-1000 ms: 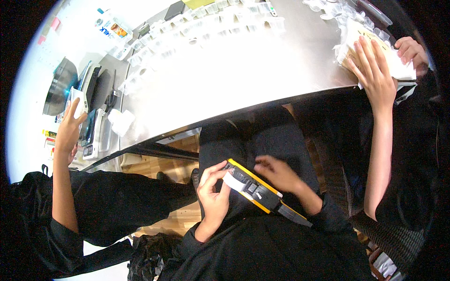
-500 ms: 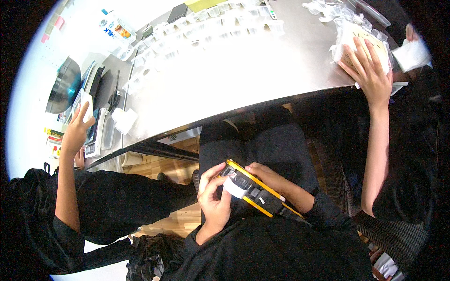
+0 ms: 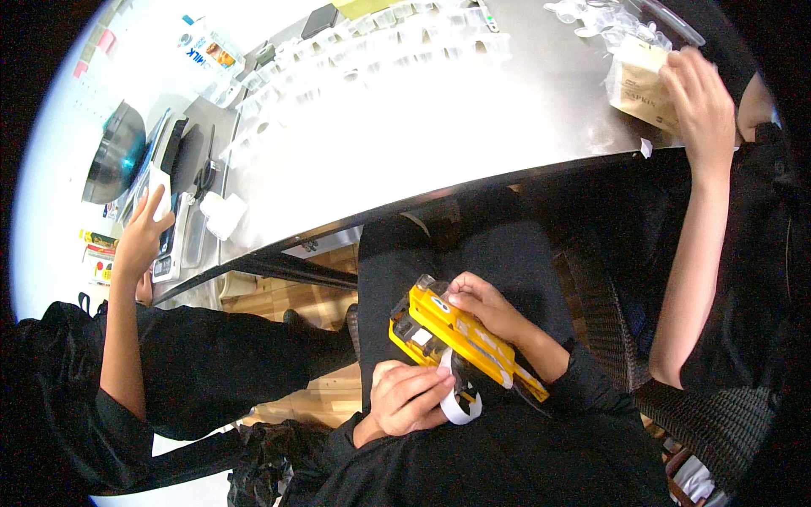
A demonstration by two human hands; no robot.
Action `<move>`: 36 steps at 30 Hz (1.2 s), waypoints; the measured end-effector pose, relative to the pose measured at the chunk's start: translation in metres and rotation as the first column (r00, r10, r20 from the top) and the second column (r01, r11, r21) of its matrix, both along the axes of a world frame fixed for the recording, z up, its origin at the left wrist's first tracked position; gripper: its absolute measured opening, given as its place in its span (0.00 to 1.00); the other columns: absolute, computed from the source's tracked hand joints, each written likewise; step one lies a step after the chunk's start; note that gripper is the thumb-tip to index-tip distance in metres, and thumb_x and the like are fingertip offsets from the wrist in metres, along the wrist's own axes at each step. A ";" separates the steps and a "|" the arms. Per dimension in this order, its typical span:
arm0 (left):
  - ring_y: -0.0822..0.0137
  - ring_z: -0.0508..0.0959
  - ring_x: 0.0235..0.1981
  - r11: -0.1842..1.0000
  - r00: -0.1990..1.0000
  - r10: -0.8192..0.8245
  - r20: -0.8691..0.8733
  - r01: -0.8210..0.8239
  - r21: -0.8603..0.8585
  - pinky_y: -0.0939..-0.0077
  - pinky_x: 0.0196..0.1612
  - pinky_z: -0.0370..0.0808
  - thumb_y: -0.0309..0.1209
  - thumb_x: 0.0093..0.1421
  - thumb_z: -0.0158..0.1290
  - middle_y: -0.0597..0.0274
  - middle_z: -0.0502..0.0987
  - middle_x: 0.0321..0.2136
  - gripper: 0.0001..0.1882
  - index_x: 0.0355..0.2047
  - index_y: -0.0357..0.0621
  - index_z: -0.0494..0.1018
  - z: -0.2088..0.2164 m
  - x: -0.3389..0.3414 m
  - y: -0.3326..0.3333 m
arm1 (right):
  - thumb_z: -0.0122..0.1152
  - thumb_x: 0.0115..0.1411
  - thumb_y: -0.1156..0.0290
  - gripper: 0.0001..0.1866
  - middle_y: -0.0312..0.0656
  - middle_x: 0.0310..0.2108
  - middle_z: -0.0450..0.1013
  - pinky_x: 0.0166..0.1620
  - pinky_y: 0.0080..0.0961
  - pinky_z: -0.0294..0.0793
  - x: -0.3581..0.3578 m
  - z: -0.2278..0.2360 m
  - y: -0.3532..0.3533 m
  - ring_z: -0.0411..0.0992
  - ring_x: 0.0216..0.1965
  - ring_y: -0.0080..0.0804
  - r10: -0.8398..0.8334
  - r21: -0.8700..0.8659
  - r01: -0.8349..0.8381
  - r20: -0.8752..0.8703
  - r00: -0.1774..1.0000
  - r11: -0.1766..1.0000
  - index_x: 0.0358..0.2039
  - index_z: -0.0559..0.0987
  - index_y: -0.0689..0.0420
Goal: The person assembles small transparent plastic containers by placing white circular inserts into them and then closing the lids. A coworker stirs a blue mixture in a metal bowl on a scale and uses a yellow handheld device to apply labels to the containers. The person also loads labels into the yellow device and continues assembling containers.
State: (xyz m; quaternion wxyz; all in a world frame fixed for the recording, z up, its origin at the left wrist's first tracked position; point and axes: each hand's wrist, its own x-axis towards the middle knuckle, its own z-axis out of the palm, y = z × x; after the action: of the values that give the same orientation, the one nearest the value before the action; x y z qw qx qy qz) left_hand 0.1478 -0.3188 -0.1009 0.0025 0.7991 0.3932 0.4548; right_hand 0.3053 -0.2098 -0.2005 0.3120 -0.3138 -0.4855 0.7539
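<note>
Over my lap, my right hand is closed on a yellow and black label gun, which is tilted with its far end raised. My left hand pinches a curled white label strip at the near side of the gun. Part of the gun's dark inner workings shows on its left side. The label strip loops down beside the gun's body; I cannot tell where its other end goes.
A steel table holds rows of clear plastic cups. At the right, a co-worker's hand touches a brown napkin packet. At the left, another person's hand holds a white object near a metal bowl.
My left hand has moved down and toward me with the label strip, which now curls out. The label gun has rolled, showing its yellow side. The co-worker's hand at right has shifted on the napkin packet.
</note>
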 end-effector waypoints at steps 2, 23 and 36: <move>0.71 0.76 0.34 0.999 0.999 -0.051 -0.018 0.051 0.014 0.78 0.34 0.68 0.30 0.38 0.65 0.67 0.78 0.37 0.19 0.35 0.46 0.79 0.001 -0.004 -0.002 | 0.58 0.61 0.63 0.11 0.30 0.29 0.68 0.34 0.14 0.65 0.004 0.003 0.006 0.64 0.31 0.14 0.031 0.039 -0.029 -0.058 0.998 0.999 0.35 0.68 0.56; 0.65 0.78 0.29 0.937 0.866 -0.266 0.423 0.335 -0.097 0.75 0.29 0.75 0.23 0.44 0.64 0.59 0.79 0.33 0.13 0.33 0.40 0.79 0.004 0.014 0.010 | 0.76 0.42 0.59 0.35 0.41 0.43 0.69 0.49 0.30 0.74 0.033 -0.004 0.019 0.72 0.45 0.33 -0.052 -0.242 -0.099 -0.548 0.835 0.965 0.46 0.64 0.53; 0.55 0.79 0.34 0.976 0.885 0.164 0.436 -0.083 -0.199 0.68 0.39 0.74 0.18 0.49 0.58 0.49 0.78 0.33 0.15 0.36 0.37 0.67 0.010 0.038 0.036 | 0.73 0.43 0.56 0.38 0.42 0.46 0.70 0.51 0.30 0.72 0.033 0.003 0.030 0.71 0.47 0.33 -0.272 -0.174 0.214 -0.477 0.836 0.961 0.51 0.64 0.54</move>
State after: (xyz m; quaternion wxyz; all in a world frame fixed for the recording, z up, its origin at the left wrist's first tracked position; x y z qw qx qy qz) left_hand 0.1855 -0.2827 -0.0913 0.1344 0.6420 0.4705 0.5902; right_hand 0.3383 -0.1798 -0.1973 0.5012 -0.1860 -0.3015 0.7895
